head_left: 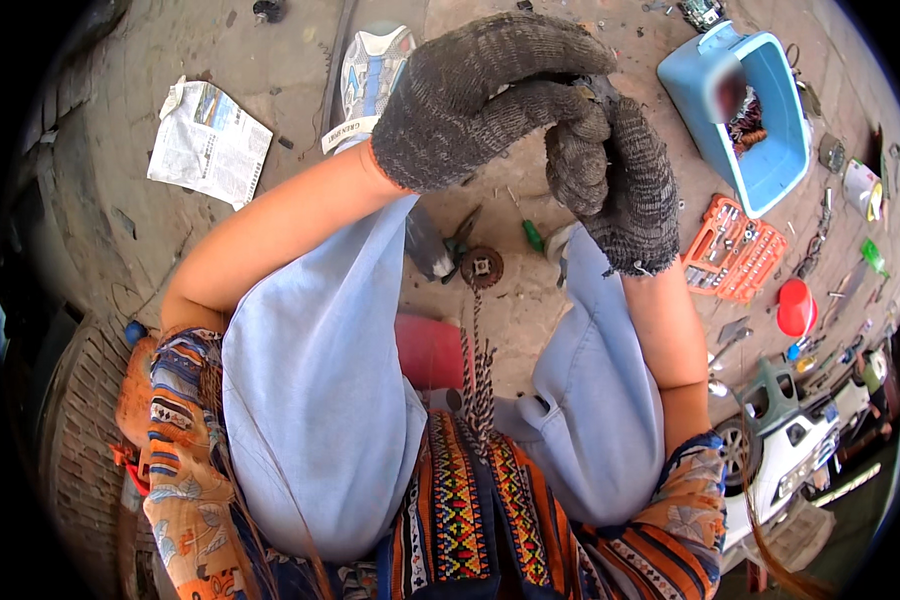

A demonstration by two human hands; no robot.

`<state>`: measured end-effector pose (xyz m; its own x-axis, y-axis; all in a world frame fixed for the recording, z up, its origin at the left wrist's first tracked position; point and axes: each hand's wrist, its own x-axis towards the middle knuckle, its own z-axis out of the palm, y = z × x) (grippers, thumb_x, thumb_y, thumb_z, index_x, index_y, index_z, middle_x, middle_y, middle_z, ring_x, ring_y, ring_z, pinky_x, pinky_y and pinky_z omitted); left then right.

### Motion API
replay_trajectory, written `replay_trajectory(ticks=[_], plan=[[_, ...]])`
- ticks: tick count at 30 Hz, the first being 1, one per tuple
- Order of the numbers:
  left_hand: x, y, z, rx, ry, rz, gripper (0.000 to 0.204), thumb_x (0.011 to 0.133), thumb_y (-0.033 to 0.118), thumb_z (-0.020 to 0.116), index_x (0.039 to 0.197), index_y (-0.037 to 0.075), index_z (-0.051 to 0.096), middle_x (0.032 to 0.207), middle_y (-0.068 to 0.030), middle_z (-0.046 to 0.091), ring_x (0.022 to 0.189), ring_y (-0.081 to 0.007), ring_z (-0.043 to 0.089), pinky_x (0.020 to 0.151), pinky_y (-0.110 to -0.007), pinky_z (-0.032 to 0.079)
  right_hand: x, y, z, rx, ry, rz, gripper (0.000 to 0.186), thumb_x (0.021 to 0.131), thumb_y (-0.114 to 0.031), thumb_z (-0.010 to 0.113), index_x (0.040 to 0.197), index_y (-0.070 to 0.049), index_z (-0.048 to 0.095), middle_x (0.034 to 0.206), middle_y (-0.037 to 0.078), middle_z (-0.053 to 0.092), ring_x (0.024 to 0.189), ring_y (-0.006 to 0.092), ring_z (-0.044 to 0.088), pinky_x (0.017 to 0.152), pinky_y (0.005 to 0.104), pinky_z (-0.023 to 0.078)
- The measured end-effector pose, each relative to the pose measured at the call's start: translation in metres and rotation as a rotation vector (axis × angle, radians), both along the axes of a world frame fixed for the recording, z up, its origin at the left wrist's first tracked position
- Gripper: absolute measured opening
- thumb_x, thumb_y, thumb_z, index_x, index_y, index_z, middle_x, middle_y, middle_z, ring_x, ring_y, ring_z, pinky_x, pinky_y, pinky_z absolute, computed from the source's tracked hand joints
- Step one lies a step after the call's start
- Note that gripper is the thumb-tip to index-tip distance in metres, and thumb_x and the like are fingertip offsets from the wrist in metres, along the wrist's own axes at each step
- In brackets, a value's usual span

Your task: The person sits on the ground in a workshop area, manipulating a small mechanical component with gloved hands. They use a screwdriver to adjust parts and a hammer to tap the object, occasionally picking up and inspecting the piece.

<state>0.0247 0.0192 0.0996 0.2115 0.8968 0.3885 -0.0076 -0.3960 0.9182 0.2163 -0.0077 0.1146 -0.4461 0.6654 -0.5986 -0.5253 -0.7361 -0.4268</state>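
Both my hands wear dark grey knitted gloves and meet in front of me, at the top of the view. My left hand (pixel 485 95) has its fingers bent over toward the right, their tips closed at a small dark piece. From the right my right hand (pixel 625 185) comes up with curled fingers pressed around the same spot. The gloves cover most of this piece (pixel 598 88), so its kind cannot be made out. Below, between my knees, lie dark pliers (pixel 462 230) and a green-handled screwdriver (pixel 532 236) on the ground.
At the right stands a light blue tub (pixel 778 165) holding copper wire. Beside it are an orange socket set case (pixel 735 250), a red bowl (pixel 797 307) and scattered tools. A printed paper sheet (pixel 210 140) lies left; a white car (pixel 785 460) stands lower right.
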Motion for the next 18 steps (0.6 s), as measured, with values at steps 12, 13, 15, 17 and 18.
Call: replay_trajectory(ticks=[12,13,15,17,18], plan=[[0.008,0.012,0.005,0.112,-0.034,-0.104,0.012,0.084,0.004,0.059,0.096,0.001,0.059,0.093,-0.0104,0.061,0.09,-0.0259,0.058,0.08,-0.036,0.046,-0.012,-0.019,0.002,0.841,-0.893,0.308,0.027,0.084,-0.017,0.058,0.106,-0.003,0.055,0.091,0.011,0.06,0.077,0.0204,0.058,0.066,0.0302,0.049],[0.009,0.012,0.004,0.099,-0.046,-0.102,0.011,0.084,0.005,0.058,0.095,0.001,0.059,0.091,-0.0103,0.061,0.088,-0.0269,0.057,0.079,-0.036,0.045,-0.012,-0.019,0.004,0.79,-0.909,0.348,0.031,0.077,-0.007,0.062,0.107,-0.002,0.055,0.095,0.014,0.06,0.083,0.0266,0.059,0.072,0.0347,0.049],[0.01,0.012,0.003,0.079,-0.066,-0.091,0.009,0.084,0.006,0.057,0.092,0.002,0.06,0.089,-0.0102,0.061,0.086,-0.0282,0.056,0.078,-0.037,0.045,-0.013,-0.017,0.006,0.752,-0.921,0.375,0.035,0.074,0.001,0.065,0.107,-0.002,0.056,0.098,0.015,0.061,0.088,0.0299,0.061,0.076,0.0371,0.05],[0.013,0.012,0.002,0.075,-0.076,-0.061,0.008,0.085,0.006,0.056,0.09,0.002,0.06,0.088,-0.0102,0.06,0.085,-0.0285,0.056,0.078,-0.037,0.045,-0.016,-0.014,0.006,0.675,-0.76,0.29,0.028,0.079,-0.003,0.063,0.107,-0.002,0.057,0.096,0.011,0.062,0.085,0.0237,0.061,0.073,0.0326,0.05],[0.014,0.012,0.003,0.065,-0.063,-0.05,0.007,0.085,0.005,0.056,0.089,0.002,0.06,0.088,-0.0103,0.06,0.085,-0.0286,0.056,0.077,-0.037,0.045,-0.017,-0.014,0.004,0.581,-0.608,0.214,0.025,0.082,-0.005,0.061,0.106,-0.003,0.057,0.094,0.009,0.062,0.083,0.0203,0.061,0.071,0.0302,0.05]])
